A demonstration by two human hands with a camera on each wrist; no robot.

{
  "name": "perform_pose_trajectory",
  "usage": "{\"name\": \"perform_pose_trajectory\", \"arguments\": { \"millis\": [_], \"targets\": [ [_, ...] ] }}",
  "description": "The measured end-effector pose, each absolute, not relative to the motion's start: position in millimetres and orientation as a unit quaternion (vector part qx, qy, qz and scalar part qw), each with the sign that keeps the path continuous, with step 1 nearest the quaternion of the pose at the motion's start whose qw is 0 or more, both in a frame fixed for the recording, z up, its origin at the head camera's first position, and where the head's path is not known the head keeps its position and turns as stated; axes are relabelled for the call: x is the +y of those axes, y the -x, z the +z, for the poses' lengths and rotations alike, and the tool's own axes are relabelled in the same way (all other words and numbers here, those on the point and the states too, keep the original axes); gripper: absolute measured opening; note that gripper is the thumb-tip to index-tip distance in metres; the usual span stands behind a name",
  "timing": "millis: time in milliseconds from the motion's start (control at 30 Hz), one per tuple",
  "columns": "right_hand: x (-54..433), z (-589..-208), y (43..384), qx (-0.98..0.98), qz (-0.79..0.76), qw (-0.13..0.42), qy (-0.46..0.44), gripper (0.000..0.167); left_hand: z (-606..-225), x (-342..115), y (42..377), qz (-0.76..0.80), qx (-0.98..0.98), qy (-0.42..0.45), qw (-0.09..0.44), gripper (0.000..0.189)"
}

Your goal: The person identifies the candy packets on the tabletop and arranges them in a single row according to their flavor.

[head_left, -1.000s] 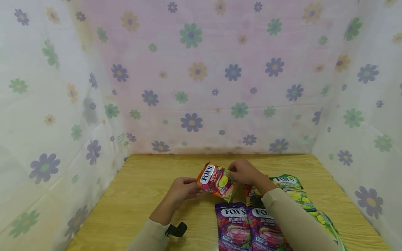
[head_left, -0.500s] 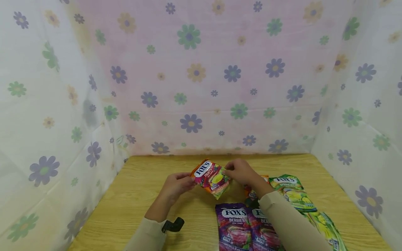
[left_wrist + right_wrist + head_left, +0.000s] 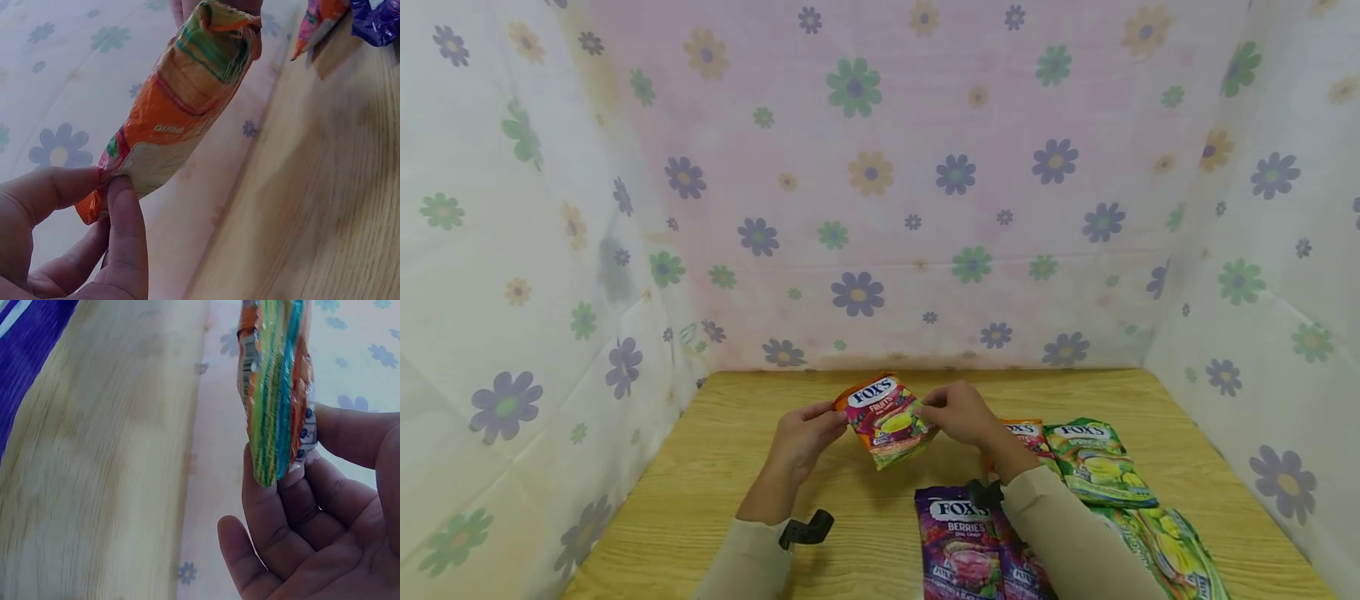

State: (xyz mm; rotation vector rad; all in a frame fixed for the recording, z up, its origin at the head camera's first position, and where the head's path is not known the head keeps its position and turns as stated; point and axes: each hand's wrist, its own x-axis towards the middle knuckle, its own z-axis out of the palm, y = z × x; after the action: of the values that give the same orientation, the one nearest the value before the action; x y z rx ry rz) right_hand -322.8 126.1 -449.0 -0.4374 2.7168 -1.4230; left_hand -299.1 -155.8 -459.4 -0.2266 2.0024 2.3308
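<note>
Both hands hold an orange-and-red Fox's Fruits candy bag (image 3: 882, 419) above the back half of the table. My left hand (image 3: 801, 439) pinches its left edge between thumb and fingers. On the opposite edge, my right hand (image 3: 958, 414) grips with thumb and fingertips. The bag is tilted, its printed front facing up toward the head camera. In the left wrist view the candy bag (image 3: 172, 103) shows its back, pinched at an orange corner. From the right wrist, the bag (image 3: 275, 394) is seen end-on along its striped green and blue bottom edge.
Two purple Berries candy bags (image 3: 958, 542) lie at the front, one partly under the right sleeve. Another Fruits bag (image 3: 1030, 435) lies behind the right forearm. Green candy bags (image 3: 1097, 462) lie on the wooden table (image 3: 700, 500) at right. Flowered cloth (image 3: 910, 250) encloses the back and sides.
Both hands have carried the Fruits bag leftward and slightly back, turning it more upright to the head view. The Fruits bag at right has come further into sight from behind the right arm.
</note>
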Motion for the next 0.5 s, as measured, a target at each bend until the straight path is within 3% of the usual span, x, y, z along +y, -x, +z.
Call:
{"name": "perform_pose_trajectory", "arguments": {
  "millis": [500],
  "targets": [
    [95,-453,315,0.862,-0.494,0.031,0.110,0.023,-465,-180,305,0.777,0.616,0.130,0.016,0.050]
  ]
}}
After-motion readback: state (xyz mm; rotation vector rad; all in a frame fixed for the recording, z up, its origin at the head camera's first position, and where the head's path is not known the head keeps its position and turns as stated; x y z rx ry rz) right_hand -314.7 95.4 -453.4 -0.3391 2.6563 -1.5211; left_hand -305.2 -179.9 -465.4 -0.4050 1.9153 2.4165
